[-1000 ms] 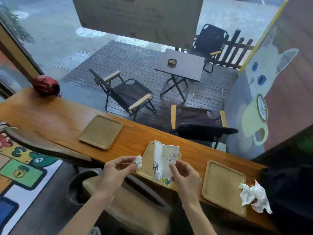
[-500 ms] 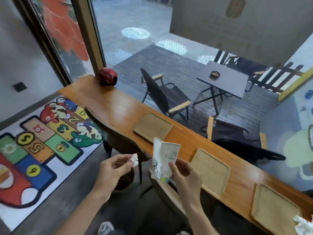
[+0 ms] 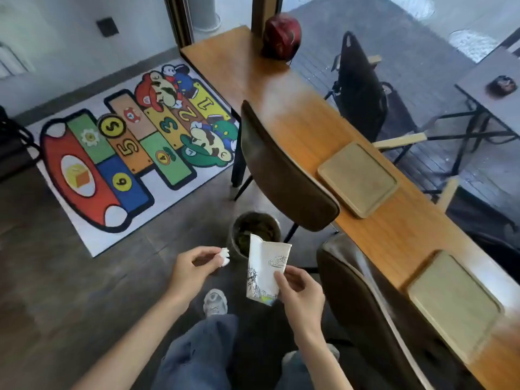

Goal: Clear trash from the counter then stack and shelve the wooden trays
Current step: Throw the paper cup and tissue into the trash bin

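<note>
Left hand (image 3: 194,267): closed on small white paper wad (image 3: 224,253), pinched at fingertips, held over floor just left of bin.
Right hand (image 3: 299,291): gripping crushed paper cup (image 3: 266,270) by its lower part, thumb on front; cup upright, white w/ line drawing, top rim overlapping the bin in view.
Bin (image 3: 255,232): round, dark liner, on floor beside table's near edge, btw the two chairs; contents dark, can't tell what.
Table (image 3: 295,114): long wooden counter running along the window.
Tray 1 (image 3: 358,178): wooden, flat on table, mid-length, nearer the window edge.
Tray 2 (image 3: 454,304): wooden, flat on table, further right, well apart from tray 1.
Red helmet (image 3: 282,35): at table's far-left end, by the window frame.
Chairs: brown seat back (image 3: 284,170) in front of tray 1; second one (image 3: 363,305) in front of tray 2.
Floor: colourful number mat (image 3: 126,147) left of table end.
</note>
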